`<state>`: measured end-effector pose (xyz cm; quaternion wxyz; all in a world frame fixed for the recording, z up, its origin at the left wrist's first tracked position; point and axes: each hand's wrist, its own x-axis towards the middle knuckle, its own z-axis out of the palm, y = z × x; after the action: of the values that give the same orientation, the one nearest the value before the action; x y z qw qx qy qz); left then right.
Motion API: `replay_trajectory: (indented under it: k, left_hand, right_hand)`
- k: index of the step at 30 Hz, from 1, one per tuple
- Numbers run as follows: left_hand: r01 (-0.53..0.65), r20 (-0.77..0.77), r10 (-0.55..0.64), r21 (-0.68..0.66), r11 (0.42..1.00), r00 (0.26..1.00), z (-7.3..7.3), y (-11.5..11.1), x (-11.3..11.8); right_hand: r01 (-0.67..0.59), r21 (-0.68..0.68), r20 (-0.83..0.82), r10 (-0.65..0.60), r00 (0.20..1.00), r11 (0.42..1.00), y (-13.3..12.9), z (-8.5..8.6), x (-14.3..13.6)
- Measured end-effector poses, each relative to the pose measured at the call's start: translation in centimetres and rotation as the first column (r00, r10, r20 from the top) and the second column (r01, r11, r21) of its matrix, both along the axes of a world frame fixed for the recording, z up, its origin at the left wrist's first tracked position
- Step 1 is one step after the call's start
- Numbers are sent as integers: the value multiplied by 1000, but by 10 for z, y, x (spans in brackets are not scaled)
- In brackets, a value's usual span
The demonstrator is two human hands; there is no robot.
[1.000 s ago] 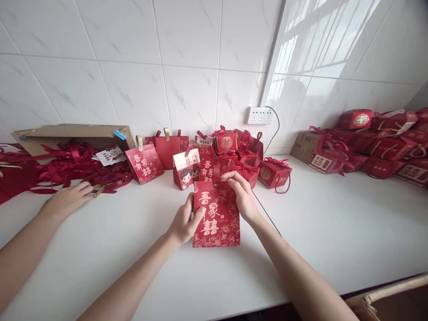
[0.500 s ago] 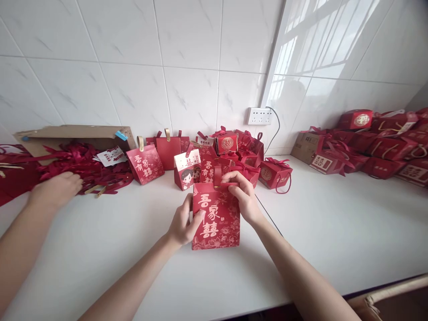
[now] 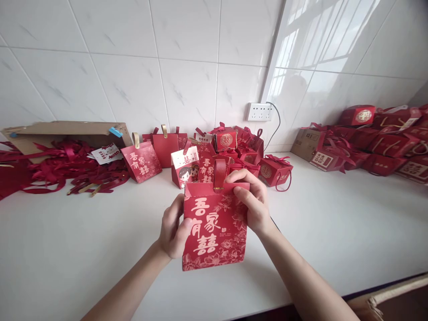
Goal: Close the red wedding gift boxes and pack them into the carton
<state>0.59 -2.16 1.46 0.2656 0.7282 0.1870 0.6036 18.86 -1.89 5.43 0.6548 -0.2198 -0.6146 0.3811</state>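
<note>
We grip the red gift box (image 3: 214, 232) with both hands, left hand (image 3: 174, 228) on its side, right hand (image 3: 253, 203) pinching its top, above the white surface (image 3: 334, 223).

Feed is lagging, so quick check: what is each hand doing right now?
Left hand: fingers closed on the left edge of the red gift bag.
Right hand: fingers pinching the bag's top right edge.
</note>
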Motion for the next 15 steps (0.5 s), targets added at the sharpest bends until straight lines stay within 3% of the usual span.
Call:
replay_trajectory:
  k: [5, 11, 15]
  left_hand:
    - [19, 29, -18, -44, 999, 999, 0, 1, 1]
    - [31, 74, -22, -113, 993, 997, -4, -1, 0]
    - [100, 177, -42, -338, 936, 983, -3, 6, 0]
  right_hand:
    - [-76, -56, -14, 75, 997, 996, -1, 1, 1]
    - [-84, -73, -15, 83, 996, 994, -2, 2, 0]
    - [-85, -223, -13, 84, 996, 971, 4, 3, 0]
